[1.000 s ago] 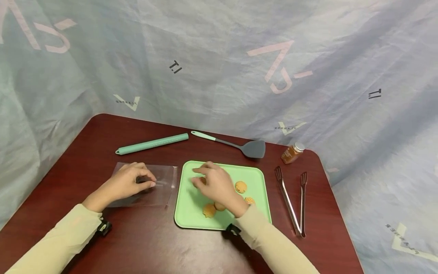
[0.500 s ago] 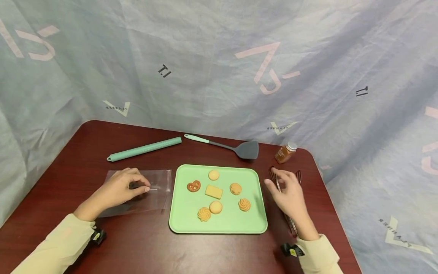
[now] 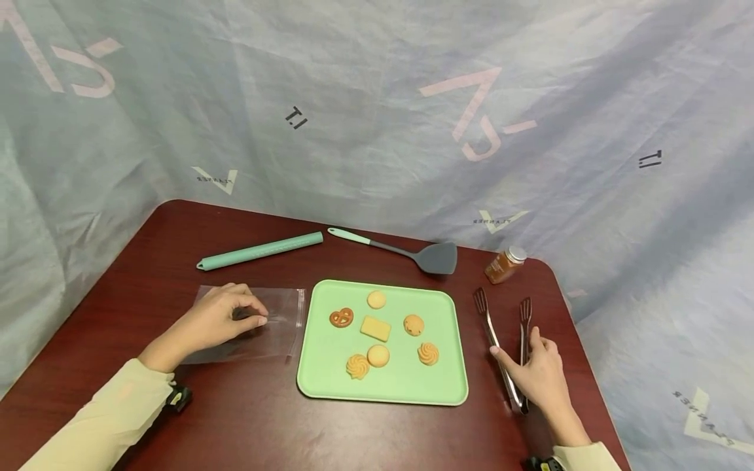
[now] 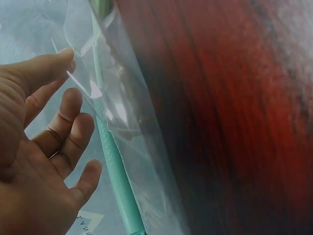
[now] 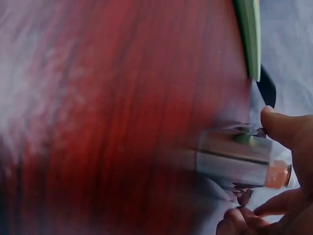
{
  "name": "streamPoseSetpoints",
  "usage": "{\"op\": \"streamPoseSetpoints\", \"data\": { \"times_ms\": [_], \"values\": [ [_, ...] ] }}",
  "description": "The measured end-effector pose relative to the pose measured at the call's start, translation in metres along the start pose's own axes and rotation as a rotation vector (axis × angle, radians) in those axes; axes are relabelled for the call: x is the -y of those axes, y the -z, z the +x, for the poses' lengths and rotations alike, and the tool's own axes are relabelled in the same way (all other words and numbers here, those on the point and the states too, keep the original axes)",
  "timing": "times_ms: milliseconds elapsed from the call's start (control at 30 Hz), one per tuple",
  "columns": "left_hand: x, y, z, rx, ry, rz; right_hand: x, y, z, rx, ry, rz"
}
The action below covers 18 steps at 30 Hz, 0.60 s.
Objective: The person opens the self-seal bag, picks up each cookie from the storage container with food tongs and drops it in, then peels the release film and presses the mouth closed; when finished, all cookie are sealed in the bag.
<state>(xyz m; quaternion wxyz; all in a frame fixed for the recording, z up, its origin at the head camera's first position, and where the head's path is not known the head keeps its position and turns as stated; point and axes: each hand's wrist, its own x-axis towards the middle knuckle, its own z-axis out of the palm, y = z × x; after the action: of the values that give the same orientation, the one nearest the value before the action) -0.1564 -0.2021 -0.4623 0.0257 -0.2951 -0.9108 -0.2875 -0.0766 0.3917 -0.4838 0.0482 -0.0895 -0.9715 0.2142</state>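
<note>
My left hand (image 3: 212,320) is over a clear zip bag (image 3: 283,311) lying flat at the left. In the left wrist view, thumb and forefinger pinch a raised fold of the zip bag (image 4: 142,147), while the other fingers are loosely bent. At the right, my right hand (image 3: 542,376) straddles metal tongs (image 3: 491,330) with slotted ends. Its thumb is by the left arm and its fingers are beyond the right arm. The right wrist view shows the tongs (image 5: 234,156) between thumb and fingertips, with the hand spread.
Between the hands lies a green tray (image 3: 330,386) with several biscuits and a pretzel (image 3: 341,324). Along the back are a teal rod (image 3: 262,250) with a hanging loop, a grey turner (image 3: 437,258) and a small spice jar (image 3: 502,268). A grey curtain (image 3: 353,131) hangs behind the table.
My right hand has moved from over the tray to the right, then down along the tongs towards their joined end. My left hand keeps its place at the zip bag.
</note>
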Motion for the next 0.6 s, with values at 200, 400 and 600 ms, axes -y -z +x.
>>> {"op": "streamPoseSetpoints", "data": {
  "times_ms": [200,400,600],
  "values": [
    [-0.0005,-0.0001,0.0016,0.000,0.003,-0.001,-0.0027,0.0056,-0.0004,0.116,0.021,-0.025],
    [0.0002,0.0013,0.0015,-0.001,0.001,0.005,-0.0021,0.0070,0.0010,0.148,0.050,-0.049],
    [0.0019,0.0015,0.0026,0.002,-0.005,0.001,-0.0054,0.0000,0.0034,0.105,0.058,-0.040]
  ]
}}
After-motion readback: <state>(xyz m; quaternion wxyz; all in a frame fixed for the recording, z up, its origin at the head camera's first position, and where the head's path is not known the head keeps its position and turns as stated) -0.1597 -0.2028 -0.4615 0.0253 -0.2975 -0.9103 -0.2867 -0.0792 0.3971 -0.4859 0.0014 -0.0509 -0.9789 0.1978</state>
